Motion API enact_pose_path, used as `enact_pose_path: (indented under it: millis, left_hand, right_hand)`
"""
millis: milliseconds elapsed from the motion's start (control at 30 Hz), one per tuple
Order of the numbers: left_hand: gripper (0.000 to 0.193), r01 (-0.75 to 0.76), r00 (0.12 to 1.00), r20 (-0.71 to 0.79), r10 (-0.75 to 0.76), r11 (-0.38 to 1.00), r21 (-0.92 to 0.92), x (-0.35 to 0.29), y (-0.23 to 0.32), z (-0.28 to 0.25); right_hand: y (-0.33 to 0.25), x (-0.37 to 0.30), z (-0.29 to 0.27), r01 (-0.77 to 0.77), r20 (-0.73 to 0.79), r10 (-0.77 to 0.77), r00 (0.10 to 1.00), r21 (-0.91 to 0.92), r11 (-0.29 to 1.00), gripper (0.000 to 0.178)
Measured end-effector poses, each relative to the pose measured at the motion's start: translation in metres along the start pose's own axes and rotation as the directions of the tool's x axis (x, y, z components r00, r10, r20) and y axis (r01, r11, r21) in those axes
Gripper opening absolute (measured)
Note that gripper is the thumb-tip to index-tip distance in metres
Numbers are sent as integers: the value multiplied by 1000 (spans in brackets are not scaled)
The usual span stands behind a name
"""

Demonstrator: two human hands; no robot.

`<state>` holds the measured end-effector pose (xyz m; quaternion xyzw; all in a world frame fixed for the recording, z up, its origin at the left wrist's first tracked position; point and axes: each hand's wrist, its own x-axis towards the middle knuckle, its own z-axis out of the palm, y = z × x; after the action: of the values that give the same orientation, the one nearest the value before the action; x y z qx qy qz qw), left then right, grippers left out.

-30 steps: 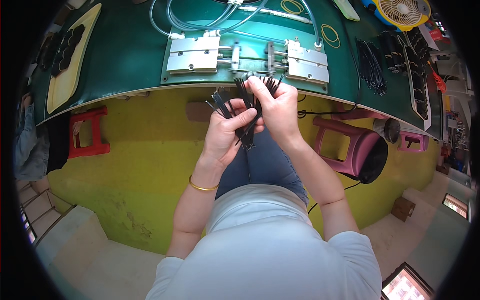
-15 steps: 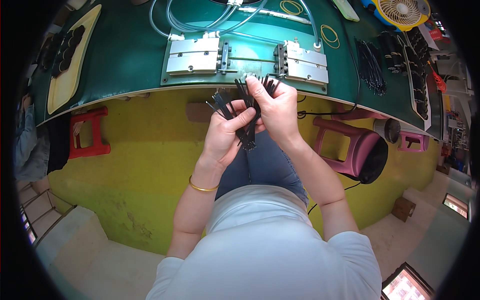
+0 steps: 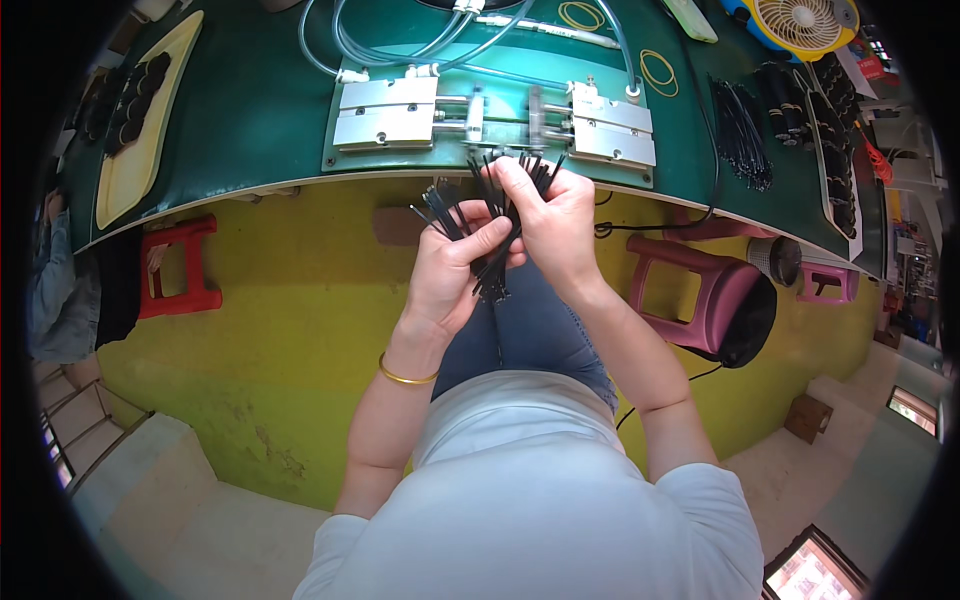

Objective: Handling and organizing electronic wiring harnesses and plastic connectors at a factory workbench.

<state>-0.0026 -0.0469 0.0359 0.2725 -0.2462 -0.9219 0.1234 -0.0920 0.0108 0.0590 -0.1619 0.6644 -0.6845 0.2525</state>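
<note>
My left hand (image 3: 448, 262) is closed round a bundle of short, thin black wires (image 3: 493, 284), whose ends fan out above and below the fingers. Beside it, my right hand (image 3: 562, 225) grips the upper part of the same wires, its thumb pointing at the table edge. The wire tips reach up to the fixture's middle. Two silver pneumatic slide cylinders, a left one (image 3: 385, 112) and a right one (image 3: 614, 124), face each other there, rods out and jaws close together. Whether a single wire is pinched in my right fingers is hidden.
Clear air hoses (image 3: 400, 48) loop behind the fixture. On the green table (image 3: 250, 110) lie more black wires (image 3: 740, 135), rubber bands (image 3: 658, 73), and a yellow tray (image 3: 170, 130) with black coiled parts. A yellow-blue fan (image 3: 800, 25) stands far right. A pink stool (image 3: 690, 290) is below.
The jaws of both cylinders have slid inward from their pulled-back places and now stand close together, slightly blurred. My hands and the wires have hardly moved.
</note>
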Motion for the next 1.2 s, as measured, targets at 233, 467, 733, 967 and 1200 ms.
enact_pose_path:
  millis: [233, 467, 733, 967, 1200]
  left_hand:
    - [11, -9, 1000, 15, 9, 1000, -14, 2, 0, 1]
    - [9, 2, 999, 52, -1, 1000, -25, 4, 0, 0]
    - [8, 12, 1000, 25, -10, 999, -42, -1, 0, 3]
    - [10, 19, 998, 59, -16, 998, -56, -2, 0, -1]
    - [12, 7, 1000, 24, -6, 999, -41, -1, -3, 0]
  right_hand:
    - [-4, 2, -2, -51, 20, 51, 999, -8, 999, 20]
    - [-1, 3, -3, -115, 24, 114, 993, 34, 993, 19]
    - [-5, -1, -6, -88, 60, 86, 994, 26, 996, 21]
    - [-5, -6, -3, -59, 37, 58, 998, 15, 998, 20]
    - [-3, -2, -1, -40, -21, 39, 999, -11, 999, 21]
